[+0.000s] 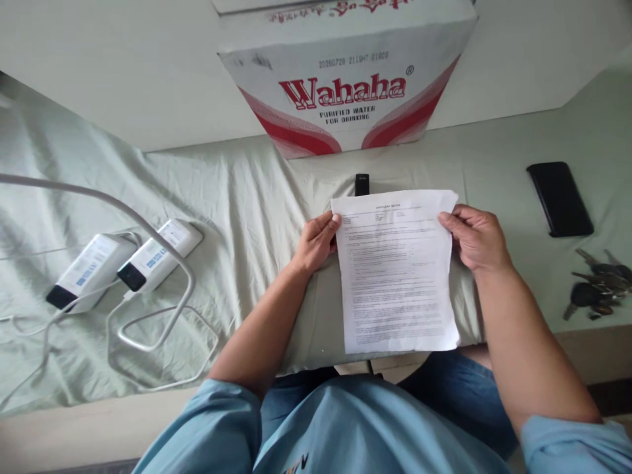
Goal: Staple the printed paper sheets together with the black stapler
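Printed sheet (399, 273) held at bed's near edge.
Left hand (316, 242), right hand (474, 236) fingers pinching top corners; print probably illegible.

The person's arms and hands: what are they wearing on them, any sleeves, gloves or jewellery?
Both hands are bare: no gloves, and no rings or watch that I can see on the left hand or the right hand. The forearms are uncovered too. Short light blue sleeves begin at the upper arms, part of a light blue shirt with a small dark print at the chest.
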The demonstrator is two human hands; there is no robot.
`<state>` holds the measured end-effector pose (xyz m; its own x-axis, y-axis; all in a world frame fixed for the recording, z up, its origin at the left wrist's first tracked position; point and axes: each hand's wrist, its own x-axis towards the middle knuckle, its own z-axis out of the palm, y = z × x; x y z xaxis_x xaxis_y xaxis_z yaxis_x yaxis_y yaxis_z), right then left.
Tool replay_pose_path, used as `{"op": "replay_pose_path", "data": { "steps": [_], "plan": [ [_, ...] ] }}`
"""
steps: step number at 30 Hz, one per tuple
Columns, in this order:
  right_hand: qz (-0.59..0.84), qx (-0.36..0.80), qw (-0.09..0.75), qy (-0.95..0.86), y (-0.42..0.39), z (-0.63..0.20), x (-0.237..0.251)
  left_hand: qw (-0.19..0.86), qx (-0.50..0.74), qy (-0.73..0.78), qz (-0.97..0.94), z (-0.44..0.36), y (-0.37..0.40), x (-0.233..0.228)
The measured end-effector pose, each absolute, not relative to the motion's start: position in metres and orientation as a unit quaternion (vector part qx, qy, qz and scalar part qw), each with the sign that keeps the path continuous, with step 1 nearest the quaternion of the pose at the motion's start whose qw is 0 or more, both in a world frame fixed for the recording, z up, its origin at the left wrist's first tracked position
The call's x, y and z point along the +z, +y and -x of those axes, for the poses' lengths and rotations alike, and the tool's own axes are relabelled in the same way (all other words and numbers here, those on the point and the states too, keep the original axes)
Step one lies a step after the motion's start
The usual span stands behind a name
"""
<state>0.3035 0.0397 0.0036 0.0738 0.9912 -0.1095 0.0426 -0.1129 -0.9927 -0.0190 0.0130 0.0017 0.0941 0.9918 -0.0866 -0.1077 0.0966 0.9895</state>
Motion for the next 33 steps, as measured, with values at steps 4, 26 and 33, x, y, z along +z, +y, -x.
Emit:
{"op": "replay_pose_path", "data": {
  "steps": [4, 26, 33],
  "plan": [
    [0.56, 0.517, 0.453, -0.463, 0.037, -0.306, 0.009, 0.545, 0.501, 0.477, -0.475, 0.017, 0.013, -0.001],
    [0.613, 0.505, 0.295, -0.531, 0.03, -0.321, 0.016, 0.358, 0.323, 0.625, -0.614, 0.01, 0.008, 0.006],
    [0.631, 0.497, 0.284, -0.523, 0.03, -0.319, 0.016, 0.312, 0.329, 0.663, -0.596, 0.002, 0.008, 0.003]
  ]
}}
